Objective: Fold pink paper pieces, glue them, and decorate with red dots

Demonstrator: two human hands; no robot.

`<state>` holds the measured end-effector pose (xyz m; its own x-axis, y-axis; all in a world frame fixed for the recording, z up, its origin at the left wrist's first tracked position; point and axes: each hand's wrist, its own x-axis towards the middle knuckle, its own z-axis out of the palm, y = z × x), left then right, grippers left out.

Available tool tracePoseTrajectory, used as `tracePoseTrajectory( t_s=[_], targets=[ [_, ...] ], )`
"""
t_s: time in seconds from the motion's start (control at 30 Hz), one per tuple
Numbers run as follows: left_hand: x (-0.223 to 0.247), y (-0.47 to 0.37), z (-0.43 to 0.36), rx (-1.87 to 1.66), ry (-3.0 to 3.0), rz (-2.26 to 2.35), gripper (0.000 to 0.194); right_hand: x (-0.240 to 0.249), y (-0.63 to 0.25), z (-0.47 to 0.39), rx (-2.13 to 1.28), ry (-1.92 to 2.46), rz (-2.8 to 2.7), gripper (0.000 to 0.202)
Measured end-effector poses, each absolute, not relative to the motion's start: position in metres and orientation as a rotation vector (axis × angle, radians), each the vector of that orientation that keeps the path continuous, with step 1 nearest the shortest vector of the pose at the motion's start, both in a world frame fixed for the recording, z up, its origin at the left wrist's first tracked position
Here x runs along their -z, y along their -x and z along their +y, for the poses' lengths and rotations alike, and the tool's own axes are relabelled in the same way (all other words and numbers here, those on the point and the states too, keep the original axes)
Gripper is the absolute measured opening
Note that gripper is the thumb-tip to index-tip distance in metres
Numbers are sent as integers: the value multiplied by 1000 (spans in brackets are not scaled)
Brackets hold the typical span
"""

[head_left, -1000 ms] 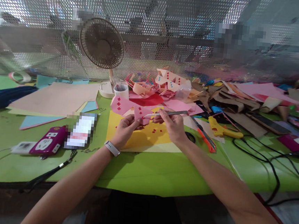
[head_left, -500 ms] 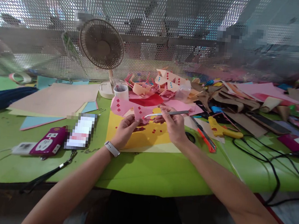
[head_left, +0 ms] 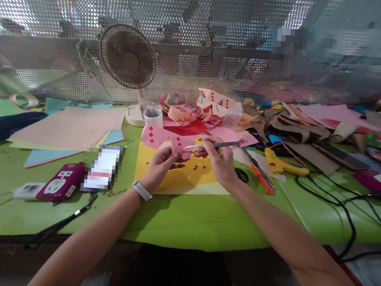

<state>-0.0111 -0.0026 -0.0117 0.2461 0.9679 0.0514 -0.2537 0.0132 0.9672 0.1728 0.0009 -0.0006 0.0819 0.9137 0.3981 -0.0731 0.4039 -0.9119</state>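
Note:
Pinched between the fingers of my left hand [head_left: 160, 166] is a pink paper piece [head_left: 179, 143] with small red diamonds on it. My right hand [head_left: 220, 160] grips metal tweezers [head_left: 225, 144], whose tip points left and lies at the pink paper near a red diamond. Under both hands is a yellow sheet [head_left: 146, 174] with several small red squares scattered on it. More pink paper with red diamonds [head_left: 154, 135] lies just behind my left hand. Whether the tweezer tip holds a diamond is too small to tell.
A fan [head_left: 128, 57] and a white cup [head_left: 153, 117] stand behind. Cut paper pieces [head_left: 182, 114] are piled at the back. On the right lie an orange cutter [head_left: 262, 178], a yellow glue gun [head_left: 283, 165] and black cables. A phone [head_left: 102, 168] and a purple device [head_left: 62, 180] are left.
The view has shifted very slightly. Both hands stay at the pink paper, and the tweezer tip has moved slightly left with the view.

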Motion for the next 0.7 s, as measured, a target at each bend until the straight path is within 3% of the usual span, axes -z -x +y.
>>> tracePoseTrajectory(
  t_s=[0.7],
  targets=[
    [14, 11, -2, -1172, -1143, 833, 36, -5, -170, -3, -902, 837, -1282, 30]
  ],
)
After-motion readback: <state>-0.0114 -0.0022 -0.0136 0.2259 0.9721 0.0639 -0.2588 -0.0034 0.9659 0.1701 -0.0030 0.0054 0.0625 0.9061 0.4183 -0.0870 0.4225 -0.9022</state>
